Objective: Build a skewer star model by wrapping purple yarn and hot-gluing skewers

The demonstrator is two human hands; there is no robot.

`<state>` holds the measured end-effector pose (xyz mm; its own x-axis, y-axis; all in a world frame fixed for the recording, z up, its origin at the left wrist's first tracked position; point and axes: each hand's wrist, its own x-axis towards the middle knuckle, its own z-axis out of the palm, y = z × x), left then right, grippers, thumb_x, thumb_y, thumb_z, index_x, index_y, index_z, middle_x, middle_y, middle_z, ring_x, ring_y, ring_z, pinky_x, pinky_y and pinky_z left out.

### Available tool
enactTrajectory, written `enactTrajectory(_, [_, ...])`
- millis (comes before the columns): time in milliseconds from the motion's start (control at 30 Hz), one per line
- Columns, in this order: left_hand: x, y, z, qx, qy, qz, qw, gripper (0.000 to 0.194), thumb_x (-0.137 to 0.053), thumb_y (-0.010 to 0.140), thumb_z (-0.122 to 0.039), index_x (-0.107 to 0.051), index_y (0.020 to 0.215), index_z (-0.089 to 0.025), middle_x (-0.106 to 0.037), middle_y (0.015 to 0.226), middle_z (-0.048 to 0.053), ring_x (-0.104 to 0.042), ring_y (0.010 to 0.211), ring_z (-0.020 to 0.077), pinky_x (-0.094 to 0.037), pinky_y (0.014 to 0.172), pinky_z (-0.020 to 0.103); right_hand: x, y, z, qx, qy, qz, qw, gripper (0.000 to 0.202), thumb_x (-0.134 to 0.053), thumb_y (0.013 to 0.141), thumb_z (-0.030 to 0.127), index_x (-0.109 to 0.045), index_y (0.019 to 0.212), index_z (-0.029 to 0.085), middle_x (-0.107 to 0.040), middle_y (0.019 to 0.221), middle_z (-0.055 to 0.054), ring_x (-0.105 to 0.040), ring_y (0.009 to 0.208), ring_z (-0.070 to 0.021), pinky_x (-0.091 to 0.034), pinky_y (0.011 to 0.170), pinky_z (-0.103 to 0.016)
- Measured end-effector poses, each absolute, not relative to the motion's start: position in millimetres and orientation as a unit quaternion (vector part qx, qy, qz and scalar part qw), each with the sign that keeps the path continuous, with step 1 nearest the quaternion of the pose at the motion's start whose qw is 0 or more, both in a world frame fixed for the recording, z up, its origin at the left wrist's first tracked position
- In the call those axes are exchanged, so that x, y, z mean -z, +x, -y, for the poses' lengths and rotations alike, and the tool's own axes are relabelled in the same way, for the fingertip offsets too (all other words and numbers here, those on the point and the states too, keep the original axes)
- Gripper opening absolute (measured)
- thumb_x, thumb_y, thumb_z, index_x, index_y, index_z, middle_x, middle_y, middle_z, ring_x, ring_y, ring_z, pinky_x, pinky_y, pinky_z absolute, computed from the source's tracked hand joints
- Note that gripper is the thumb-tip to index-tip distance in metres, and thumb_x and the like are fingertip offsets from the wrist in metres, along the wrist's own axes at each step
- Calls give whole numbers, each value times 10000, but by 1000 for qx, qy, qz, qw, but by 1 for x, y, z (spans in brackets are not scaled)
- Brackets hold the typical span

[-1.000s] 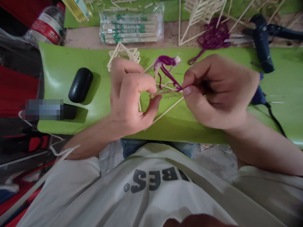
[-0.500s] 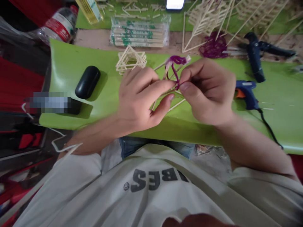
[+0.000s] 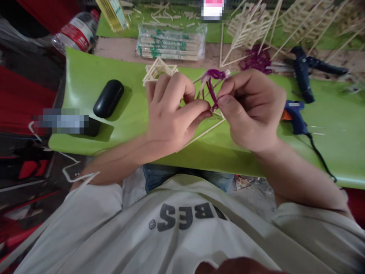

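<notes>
Purple yarn (image 3: 211,90) is looped around the tip of a frame of thin wooden sticks (image 3: 203,134) at the middle of the table. My left hand (image 3: 171,114) has its thumb and index finger closed in a pinch at the lower end of the yarn, by the sticks. Opposite it, my right hand (image 3: 253,110) pinches the same yarn between thumb and index finger, its other fingers curled in. The fingers cover part of the frame. Just behind my left hand sits a small star-like stick piece (image 3: 159,69).
A blue glue gun (image 3: 297,118) with a black cord lies at the right, with a dark one (image 3: 302,76) behind it. Purple yarn lies in a heap (image 3: 256,59) near stick structures (image 3: 249,24). Bagged chopsticks (image 3: 171,42), a black case (image 3: 108,99) and bottles (image 3: 78,32) stand around.
My left thumb has come up against the index finger, closing the pinch on the yarn. The right hand keeps its pinch. The view has shifted slightly.
</notes>
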<state>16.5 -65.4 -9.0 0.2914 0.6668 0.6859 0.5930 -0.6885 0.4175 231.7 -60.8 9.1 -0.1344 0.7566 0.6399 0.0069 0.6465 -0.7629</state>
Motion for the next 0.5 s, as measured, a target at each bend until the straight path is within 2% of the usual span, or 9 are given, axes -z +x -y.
enactTrajectory(100, [13,13,62,-446,806,-385,54,385,-813,1110,-660,-864,1074,-280,-715,1119,105,-704,1228,361,-500,1205,709,-10,234,59,-302,-288,692,588,109,-830,1116,341,-817,1048,257,-684,835,0,-522,661,-117,-379,591,-331])
enactTrajectory(267, [12,14,65,-461,794,-390,64,402,-763,1136,-658,-854,1062,-274,-733,1122,107,-704,1241,362,-465,1244,728,-10,235,56,-278,-324,688,586,186,-834,1106,422,-796,1017,263,-657,781,-3,-449,624,-134,-321,571,-362])
enactTrajectory(500, [8,18,72,-468,793,-389,6,282,-716,1178,-564,-836,1108,-318,-721,1132,104,-715,1188,359,-510,1166,698,-15,235,60,-306,-407,690,514,153,-797,975,264,-702,856,254,-573,704,19,-439,621,-136,-296,579,-367])
